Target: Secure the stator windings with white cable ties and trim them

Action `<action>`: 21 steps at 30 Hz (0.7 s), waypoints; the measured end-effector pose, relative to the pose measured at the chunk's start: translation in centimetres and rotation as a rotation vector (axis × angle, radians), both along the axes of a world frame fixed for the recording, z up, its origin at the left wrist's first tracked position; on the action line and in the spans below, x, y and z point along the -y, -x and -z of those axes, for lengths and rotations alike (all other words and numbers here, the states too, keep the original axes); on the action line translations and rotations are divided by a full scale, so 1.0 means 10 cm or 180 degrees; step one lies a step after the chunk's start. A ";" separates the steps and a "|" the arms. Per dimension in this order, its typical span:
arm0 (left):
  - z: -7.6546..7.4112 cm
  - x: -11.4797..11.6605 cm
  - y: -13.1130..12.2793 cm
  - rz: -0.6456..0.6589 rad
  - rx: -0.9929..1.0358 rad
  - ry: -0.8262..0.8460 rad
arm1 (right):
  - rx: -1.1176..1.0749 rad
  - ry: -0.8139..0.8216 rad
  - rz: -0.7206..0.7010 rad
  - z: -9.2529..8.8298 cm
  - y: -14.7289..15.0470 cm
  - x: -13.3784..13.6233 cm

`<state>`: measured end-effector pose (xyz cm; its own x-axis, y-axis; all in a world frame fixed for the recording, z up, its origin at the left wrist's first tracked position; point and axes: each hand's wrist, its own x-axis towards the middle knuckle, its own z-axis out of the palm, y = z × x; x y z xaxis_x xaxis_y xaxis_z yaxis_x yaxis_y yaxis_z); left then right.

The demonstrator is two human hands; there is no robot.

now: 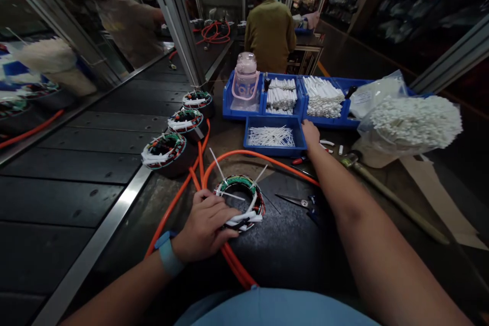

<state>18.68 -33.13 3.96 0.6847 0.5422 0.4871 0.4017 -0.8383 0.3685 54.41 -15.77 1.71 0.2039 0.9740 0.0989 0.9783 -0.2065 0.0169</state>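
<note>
My left hand [204, 226] rests on the near-left rim of a motor stator [240, 198], a ring of wound coils with white sleeves and white cable ties sticking up. It lies on a dark mat in front of me. My right hand [310, 133] reaches forward to the right edge of a small blue bin [272, 150] holding white cable ties; its fingers touch the rim, and whether they hold anything is hidden. An orange hose [233, 155] loops around the stator.
Three more stators [168, 150] line the conveyor edge at left. Blue bins [305, 97] of white tubes and a pink bottle [245, 81] stand behind. Scissors [301, 202] lie right of the stator. A bag of white parts [412, 122] sits far right. Another person works ahead.
</note>
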 end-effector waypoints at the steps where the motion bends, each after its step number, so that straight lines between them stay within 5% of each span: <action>1: 0.00 0.00 0.00 0.0005 -0.0025 -0.0013 | 0.0056 -0.0021 0.0008 -0.03 0.01 0.04; 4: 0.01 -0.01 0.02 0.0015 -0.0106 -0.0082 | 0.0219 -0.0113 0.0111 -0.20 0.00 0.32; 7: 0.02 0.00 0.02 -0.0015 -0.0164 -0.0228 | 0.0116 -0.0615 0.0126 -0.39 -0.04 0.86; 11: 0.04 0.02 0.02 -0.0096 -0.0322 -0.0307 | -0.2067 -0.1712 -0.0326 -0.48 0.19 1.84; 14: 0.04 0.04 0.01 -0.0110 -0.0483 -0.0319 | -0.3408 -0.1112 -0.0850 -0.40 0.61 2.40; 17: 0.02 0.07 0.01 -0.0160 -0.0635 -0.0312 | -0.3566 -0.0878 -0.1168 -0.29 1.02 2.63; 21: 0.01 0.12 0.00 -0.0325 -0.0844 -0.0357 | -0.3081 -0.1089 -0.1400 -0.29 1.24 2.53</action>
<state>18.72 -34.36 3.91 0.7407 0.5676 0.3593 0.5558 -0.8183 0.1469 42.01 -41.12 4.59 -0.0157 0.9321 0.3619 0.5372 0.3131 -0.7832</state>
